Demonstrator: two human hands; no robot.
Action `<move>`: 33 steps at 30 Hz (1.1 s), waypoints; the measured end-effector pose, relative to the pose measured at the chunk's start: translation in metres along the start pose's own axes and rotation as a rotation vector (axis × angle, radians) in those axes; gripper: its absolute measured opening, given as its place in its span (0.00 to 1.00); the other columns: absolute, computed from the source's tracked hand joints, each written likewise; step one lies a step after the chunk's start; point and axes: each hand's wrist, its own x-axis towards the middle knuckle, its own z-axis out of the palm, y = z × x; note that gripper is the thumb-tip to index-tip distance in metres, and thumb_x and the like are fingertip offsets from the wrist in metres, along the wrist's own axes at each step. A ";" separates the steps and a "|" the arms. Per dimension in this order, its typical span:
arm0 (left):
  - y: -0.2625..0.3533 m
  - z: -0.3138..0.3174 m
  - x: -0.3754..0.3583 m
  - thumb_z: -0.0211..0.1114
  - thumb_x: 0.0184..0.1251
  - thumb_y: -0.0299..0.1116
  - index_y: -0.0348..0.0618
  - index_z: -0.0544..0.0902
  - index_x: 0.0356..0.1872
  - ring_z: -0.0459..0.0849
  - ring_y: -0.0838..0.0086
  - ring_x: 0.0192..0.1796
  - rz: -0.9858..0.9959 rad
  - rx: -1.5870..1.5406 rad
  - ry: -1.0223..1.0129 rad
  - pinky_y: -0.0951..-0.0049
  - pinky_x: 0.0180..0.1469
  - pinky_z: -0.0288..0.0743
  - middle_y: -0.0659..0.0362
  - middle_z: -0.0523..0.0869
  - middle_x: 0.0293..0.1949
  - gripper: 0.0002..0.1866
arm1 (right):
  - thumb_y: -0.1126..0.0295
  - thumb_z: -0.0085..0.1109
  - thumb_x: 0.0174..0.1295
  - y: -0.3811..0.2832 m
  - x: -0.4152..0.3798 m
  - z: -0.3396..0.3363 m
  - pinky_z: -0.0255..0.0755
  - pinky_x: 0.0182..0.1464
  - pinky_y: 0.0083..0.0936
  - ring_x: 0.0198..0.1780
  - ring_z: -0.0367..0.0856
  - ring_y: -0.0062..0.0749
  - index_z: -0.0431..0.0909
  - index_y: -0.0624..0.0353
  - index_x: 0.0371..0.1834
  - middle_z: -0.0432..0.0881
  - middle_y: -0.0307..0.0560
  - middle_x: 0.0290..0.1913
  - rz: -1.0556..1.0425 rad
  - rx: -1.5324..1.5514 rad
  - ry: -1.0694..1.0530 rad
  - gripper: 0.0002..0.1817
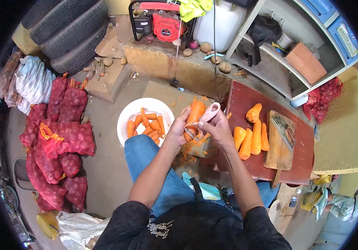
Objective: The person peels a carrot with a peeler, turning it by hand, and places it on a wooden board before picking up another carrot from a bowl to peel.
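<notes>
My left hand [178, 127] is closed around a thick carrot [197, 111], which points up and away from me. In my right hand [219, 128] is a peeler with a pale pink handle [210, 111]; its metal blade [191, 133] lies against the carrot's lower end. A white basin [124, 118] with several smaller carrots [149, 124] stands left of my hands. On the red table [237, 100] to the right lie several peeled-looking carrots [252, 140], beside a wooden cutting board [275, 156] with a knife [285, 132] on it.
Orange peelings [189, 154] litter the floor below my hands. Red net sacks [64, 139] are piled at the left, near stacked tyres [72, 37]. A red generator [165, 27] sits on the ledge ahead, with a white shelf [266, 71] at the right.
</notes>
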 end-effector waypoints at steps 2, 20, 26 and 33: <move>0.000 0.005 -0.001 0.53 0.82 0.44 0.47 0.66 0.71 0.86 0.62 0.56 0.026 0.040 0.075 0.59 0.50 0.88 0.51 0.80 0.60 0.23 | 0.74 0.71 0.59 -0.001 0.003 0.003 0.77 0.35 0.20 0.36 0.83 0.22 0.68 0.59 0.59 0.82 0.40 0.40 -0.001 -0.033 0.042 0.26; -0.006 0.013 0.005 0.54 0.82 0.42 0.46 0.67 0.69 0.86 0.63 0.54 0.023 0.022 0.041 0.61 0.48 0.89 0.51 0.79 0.59 0.22 | 0.70 0.70 0.64 -0.008 0.011 -0.033 0.77 0.35 0.19 0.37 0.83 0.21 0.77 0.62 0.53 0.85 0.41 0.41 0.036 0.063 -0.019 0.17; -0.001 0.017 -0.003 0.50 0.83 0.47 0.49 0.68 0.67 0.88 0.67 0.46 -0.021 0.106 0.001 0.68 0.33 0.89 0.54 0.81 0.54 0.20 | 0.76 0.68 0.64 0.002 0.013 -0.040 0.79 0.38 0.20 0.39 0.84 0.20 0.77 0.61 0.54 0.84 0.38 0.41 -0.019 -0.086 -0.043 0.16; 0.002 0.015 -0.012 0.51 0.82 0.49 0.51 0.71 0.64 0.87 0.70 0.29 -0.034 0.180 0.128 0.72 0.24 0.86 0.56 0.85 0.45 0.19 | 0.73 0.61 0.70 -0.008 0.064 -0.091 0.75 0.29 0.19 0.28 0.81 0.20 0.74 0.55 0.40 0.82 0.37 0.32 -0.212 -0.033 0.336 0.04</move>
